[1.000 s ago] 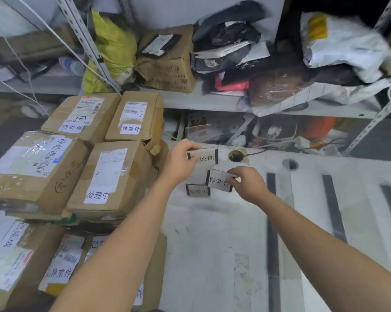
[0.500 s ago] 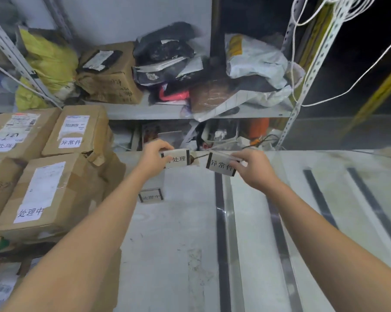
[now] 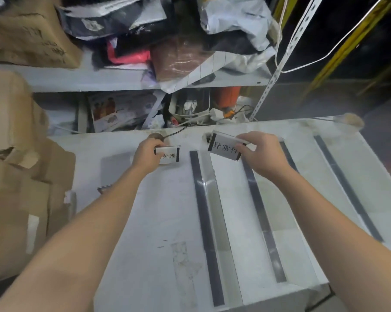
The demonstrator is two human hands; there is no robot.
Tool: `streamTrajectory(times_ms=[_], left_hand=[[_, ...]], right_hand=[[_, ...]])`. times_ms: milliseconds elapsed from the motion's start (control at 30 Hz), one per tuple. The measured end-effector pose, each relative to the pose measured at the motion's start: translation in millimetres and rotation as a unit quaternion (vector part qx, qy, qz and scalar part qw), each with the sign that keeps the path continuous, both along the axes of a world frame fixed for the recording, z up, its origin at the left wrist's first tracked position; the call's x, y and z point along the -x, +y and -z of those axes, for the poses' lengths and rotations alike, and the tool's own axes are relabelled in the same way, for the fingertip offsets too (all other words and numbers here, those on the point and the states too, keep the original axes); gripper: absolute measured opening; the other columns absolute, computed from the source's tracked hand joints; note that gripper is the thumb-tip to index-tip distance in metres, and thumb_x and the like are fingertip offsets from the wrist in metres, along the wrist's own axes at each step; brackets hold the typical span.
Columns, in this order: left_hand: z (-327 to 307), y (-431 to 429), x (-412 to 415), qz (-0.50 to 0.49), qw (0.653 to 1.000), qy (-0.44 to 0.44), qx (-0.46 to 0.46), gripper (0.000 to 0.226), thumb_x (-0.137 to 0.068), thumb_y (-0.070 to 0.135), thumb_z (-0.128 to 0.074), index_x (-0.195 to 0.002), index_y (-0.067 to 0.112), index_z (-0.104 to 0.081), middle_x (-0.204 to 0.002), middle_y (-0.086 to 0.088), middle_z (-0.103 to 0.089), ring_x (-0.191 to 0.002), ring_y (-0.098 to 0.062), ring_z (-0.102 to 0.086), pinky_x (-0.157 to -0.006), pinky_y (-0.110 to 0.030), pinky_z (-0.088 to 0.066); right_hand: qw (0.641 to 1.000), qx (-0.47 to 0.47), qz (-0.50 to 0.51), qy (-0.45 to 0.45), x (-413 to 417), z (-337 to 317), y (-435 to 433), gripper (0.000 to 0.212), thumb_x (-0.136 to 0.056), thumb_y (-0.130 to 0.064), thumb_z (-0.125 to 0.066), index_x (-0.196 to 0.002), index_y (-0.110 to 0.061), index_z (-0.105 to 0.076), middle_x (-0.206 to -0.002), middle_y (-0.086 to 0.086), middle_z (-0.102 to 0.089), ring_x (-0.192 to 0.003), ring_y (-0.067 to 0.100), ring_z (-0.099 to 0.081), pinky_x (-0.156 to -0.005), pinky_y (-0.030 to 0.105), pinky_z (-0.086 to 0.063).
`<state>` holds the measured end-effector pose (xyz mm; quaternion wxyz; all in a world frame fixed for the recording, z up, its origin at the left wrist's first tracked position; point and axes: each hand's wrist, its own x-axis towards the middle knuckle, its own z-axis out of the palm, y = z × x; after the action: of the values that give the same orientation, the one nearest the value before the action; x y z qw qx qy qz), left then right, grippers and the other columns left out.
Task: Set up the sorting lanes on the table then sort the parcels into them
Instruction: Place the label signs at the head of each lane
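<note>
White tabletop (image 3: 158,221) crossed by dark strips (image 3: 207,221) running front to back. Farther on, left hand (image 3: 146,154) clamped on a sign card (image 3: 168,156) near the first strip; right hand (image 3: 263,153) clamped on a second sign card (image 3: 225,149), tilted, just above the tabletop. Cardboard boxes (image 3: 16,188) stacked at left; cluttered shelf (image 3: 122,79) behind.

Boxes (image 3: 16,176) left of table (image 3: 156,221); shelf (image 3: 122,79) behind.

A small white sign card with black end bands and black characters (image 3: 168,155) stands upright at the far left of the white table (image 3: 158,221), left of the leftmost long dark lane strip (image 3: 205,221). A second matching card (image 3: 225,149) tilts to its right, raised above the table. Brown cardboard parcels (image 3: 16,199) are stacked at the left edge.
</note>
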<state>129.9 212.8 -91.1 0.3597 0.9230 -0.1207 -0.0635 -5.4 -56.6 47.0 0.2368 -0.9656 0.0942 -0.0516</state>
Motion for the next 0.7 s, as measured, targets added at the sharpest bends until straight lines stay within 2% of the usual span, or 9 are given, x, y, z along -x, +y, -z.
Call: streamTrajectory(times_ms=[200, 333, 500, 567, 633, 700], left_hand=[[18, -7, -18, 0.01, 1.0, 0.019, 0.004, 0.026, -0.083, -0.002, -0.071, -0.107, 0.008, -0.073, -0.113, -0.008, -0.064, -0.096, -0.02, -0.057, -0.082, -0.023, -0.04], [26, -9, -17, 0.021, 0.999, 0.037, -0.01, 0.027, -0.082, 0.0, -0.072, -0.105, 0.015, -0.073, -0.116, -0.009, -0.061, -0.097, -0.024, -0.059, -0.085, -0.035, -0.052], [21, -13, -12, 0.011, 0.999, 0.037, -0.028, 0.029, -0.084, 0.002, -0.071, -0.112, 0.011, -0.071, -0.117, -0.01, -0.065, -0.103, -0.03, -0.06, -0.088, -0.04, -0.051], [13, -15, -10, 0.003, 0.999, 0.021, -0.027, 0.033, -0.082, 0.007, -0.074, -0.114, 0.01, -0.07, -0.119, -0.011, -0.064, -0.105, -0.03, -0.06, -0.09, -0.038, -0.051], [2, -20, -7, -0.012, 1.0, 0.007, -0.021, 0.029, -0.081, 0.011, -0.075, -0.11, 0.009, -0.07, -0.113, -0.011, -0.067, -0.103, -0.03, -0.061, -0.089, -0.04, -0.052], [-14, -30, 1, -0.024, 0.999, -0.011, -0.03, 0.014, -0.083, 0.013, -0.069, -0.097, 0.012, -0.069, -0.098, -0.01, -0.068, -0.093, -0.032, -0.062, -0.079, -0.041, -0.054]], right_hand=[[1.0, 0.003, 0.021, 0.015, 7, 0, -9, 0.023, -0.096, -0.019, -0.063, -0.116, -0.013, -0.073, -0.112, 0.005, -0.073, -0.103, 0.024, -0.063, -0.08, 0.022, -0.04], [0.999, 0.013, 0.012, 0.027, 11, 3, -13, 0.023, -0.096, -0.016, -0.063, -0.116, -0.012, -0.073, -0.111, 0.007, -0.074, -0.1, 0.025, -0.063, -0.082, 0.031, -0.046], [0.999, 0.006, 0.02, 0.029, 14, 12, -28, 0.027, -0.095, -0.018, -0.063, -0.12, -0.014, -0.072, -0.117, 0.003, -0.072, -0.102, 0.018, -0.062, -0.076, 0.019, -0.037], [0.999, -0.002, 0.02, 0.028, 18, 14, -36, 0.027, -0.095, -0.018, -0.063, -0.121, -0.015, -0.072, -0.115, 0.003, -0.073, -0.095, 0.015, -0.06, -0.075, 0.018, -0.035], [1.0, -0.004, 0.013, 0.029, 23, 12, -44, 0.026, -0.095, -0.017, -0.063, -0.119, -0.016, -0.073, -0.112, 0.002, -0.074, -0.089, 0.011, -0.055, -0.074, 0.02, -0.036], [1.0, -0.007, 0.005, 0.023, 29, 8, -53, 0.025, -0.094, -0.016, -0.064, -0.118, -0.016, -0.074, -0.11, 0.002, -0.074, -0.088, 0.011, -0.056, -0.074, 0.02, -0.036]])
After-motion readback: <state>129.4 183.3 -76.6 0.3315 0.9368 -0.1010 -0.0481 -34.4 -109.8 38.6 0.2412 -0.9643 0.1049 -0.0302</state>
